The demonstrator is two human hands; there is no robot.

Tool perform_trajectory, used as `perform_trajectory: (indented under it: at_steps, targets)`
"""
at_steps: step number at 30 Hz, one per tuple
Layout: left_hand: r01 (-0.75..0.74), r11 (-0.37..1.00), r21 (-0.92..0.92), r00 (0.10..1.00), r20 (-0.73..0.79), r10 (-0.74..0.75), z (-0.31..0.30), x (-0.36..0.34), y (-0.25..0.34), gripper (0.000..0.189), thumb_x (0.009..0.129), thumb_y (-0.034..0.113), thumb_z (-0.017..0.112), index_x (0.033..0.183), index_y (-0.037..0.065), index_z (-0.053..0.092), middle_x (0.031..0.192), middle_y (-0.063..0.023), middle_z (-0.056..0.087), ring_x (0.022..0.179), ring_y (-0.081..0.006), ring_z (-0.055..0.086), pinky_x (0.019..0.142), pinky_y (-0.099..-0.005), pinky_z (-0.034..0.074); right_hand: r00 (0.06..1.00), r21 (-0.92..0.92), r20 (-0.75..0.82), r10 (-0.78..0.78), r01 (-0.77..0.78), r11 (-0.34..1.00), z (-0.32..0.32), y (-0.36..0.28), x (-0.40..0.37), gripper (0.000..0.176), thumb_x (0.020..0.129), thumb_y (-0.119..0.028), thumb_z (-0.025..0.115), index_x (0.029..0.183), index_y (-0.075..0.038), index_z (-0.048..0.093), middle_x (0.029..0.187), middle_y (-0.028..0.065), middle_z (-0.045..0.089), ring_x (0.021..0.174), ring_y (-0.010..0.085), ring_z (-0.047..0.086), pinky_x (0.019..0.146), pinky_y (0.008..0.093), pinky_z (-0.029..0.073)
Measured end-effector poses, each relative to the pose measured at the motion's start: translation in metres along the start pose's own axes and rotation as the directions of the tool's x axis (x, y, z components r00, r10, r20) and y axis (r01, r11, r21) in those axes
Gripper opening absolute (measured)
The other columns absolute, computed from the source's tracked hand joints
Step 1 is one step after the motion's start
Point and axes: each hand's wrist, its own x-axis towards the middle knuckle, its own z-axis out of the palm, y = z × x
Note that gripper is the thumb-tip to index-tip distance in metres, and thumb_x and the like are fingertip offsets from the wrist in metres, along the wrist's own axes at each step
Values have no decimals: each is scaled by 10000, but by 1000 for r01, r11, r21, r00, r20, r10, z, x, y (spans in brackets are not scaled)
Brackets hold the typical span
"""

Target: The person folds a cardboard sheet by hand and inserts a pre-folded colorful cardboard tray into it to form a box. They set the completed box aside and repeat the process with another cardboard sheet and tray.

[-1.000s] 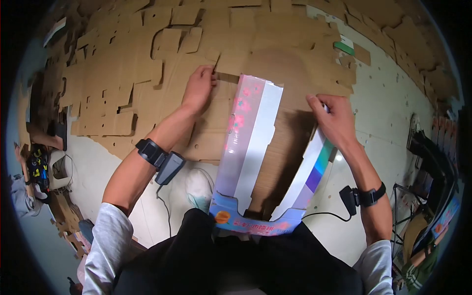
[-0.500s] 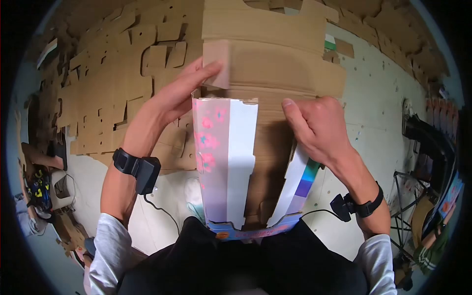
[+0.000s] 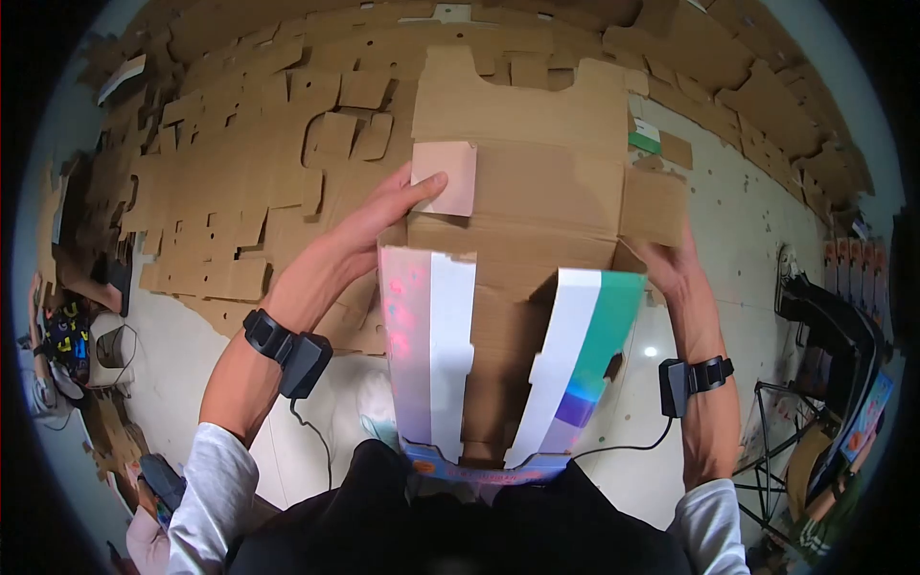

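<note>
A partly folded cardboard box stands against my lap, its brown inside facing me and its long top panel stretching away. My left hand is closed on a small pale pink side flap, thumb on the front face and the other fingers behind. On the left wall are pink flowers and a white strip; the right wall is white, green and purple. My right hand is at the outer right side, behind a brown side flap. Its fingers are mostly hidden and blurred.
Flattened cardboard sheets cover the floor ahead and left. To the right stands a black folding chair frame beside a row of printed boxes. Another person's arm shows at the far left. Both my wrists carry cabled black devices.
My right hand has gone from a fist over the right wall to the outside, behind the right flap. That flap now stands out. The left hand still holds the pink flap, now lower in view.
</note>
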Motion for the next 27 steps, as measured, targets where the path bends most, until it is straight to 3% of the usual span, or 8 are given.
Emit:
perform_trajectory:
  at_steps: [5, 11, 14, 17, 19, 23, 26, 27]
  targets:
    - [-120, 989, -83, 987, -122, 109, -7, 10, -2, 560, 1011, 105, 705, 1517, 86, 467, 1424, -109, 631, 1256, -217, 658, 1017, -388, 593, 963, -549, -261, -69, -89, 831, 60, 18, 24, 524, 1039, -171, 691, 1529, -70, 533, 1422, 100, 651, 1269, 185, 622, 1036, 334, 528]
    - [-263, 927, -265, 903, -407, 140, -26, 17, -14, 488, 888, -71, 419, 1308, 86, 612, 1202, -73, 630, 989, -193, 542, 905, -384, 546, 995, -423, -93, -19, -22, 906, 44, 47, 42, 357, 1005, -103, 563, 1348, -51, 647, 1223, 81, 718, 1058, 173, 631, 909, 338, 523]
    - [-197, 739, -645, 946, 74, 316, -117, 39, -63, 329, 927, 55, 470, 1206, 74, 643, 1168, -80, 635, 988, -203, 546, 951, -402, 511, 997, -116, 59, 45, -38, 992, -3, 49, 52, 397, 1055, -305, 490, 1239, -18, 693, 1157, 82, 724, 1023, 196, 612, 959, 350, 457]
    - [-181, 861, -475, 976, -198, 97, -49, 1, -13, 205, 1001, 200, 526, 1107, 72, 645, 1137, -73, 677, 1050, -198, 567, 977, -401, 485, 999, -256, -10, 54, -54, 965, 1, 49, 47, 668, 1090, -588, 399, 1176, 0, 705, 1082, 68, 710, 1025, 217, 592, 1002, 354, 402]
    - [-129, 924, -359, 992, -50, 119, -59, 3, -11, 208, 1036, 253, 562, 1071, 70, 652, 1127, -67, 700, 1061, -182, 596, 967, -375, 492, 996, -448, -85, 20, -56, 892, 22, 45, 38, 700, 1107, -636, 398, 1217, -12, 695, 1103, 58, 705, 1088, 195, 589, 1064, 365, 397]
    - [36, 978, -208, 998, -36, -44, -56, -1, -10, 191, 1067, 235, 632, 1152, 70, 676, 1143, -49, 719, 1101, -149, 635, 989, -305, 478, 945, -486, -290, 153, -283, 827, 20, 49, 39, 476, 1145, -448, 455, 1335, -49, 630, 1157, 67, 715, 1194, 134, 624, 1029, 321, 488]
    - [116, 990, -77, 993, -15, -117, -59, -1, -18, 215, 1095, 199, 603, 1246, 67, 679, 1134, -41, 715, 1075, -134, 656, 948, -296, 513, 995, -450, -1, 103, -93, 888, -29, 87, 54, 450, 1128, -430, 480, 1340, -59, 621, 1213, 61, 710, 1162, 131, 647, 974, 308, 522]
    - [124, 992, -7, 992, -21, -125, -59, -1, -23, 224, 1108, 198, 587, 1267, 70, 679, 1129, -38, 714, 1045, -126, 671, 913, -290, 538, 980, -378, -146, 135, -181, 908, -12, 88, 48, 421, 1105, -418, 495, 1289, -73, 652, 1249, 56, 700, 1164, 136, 648, 996, 335, 525]
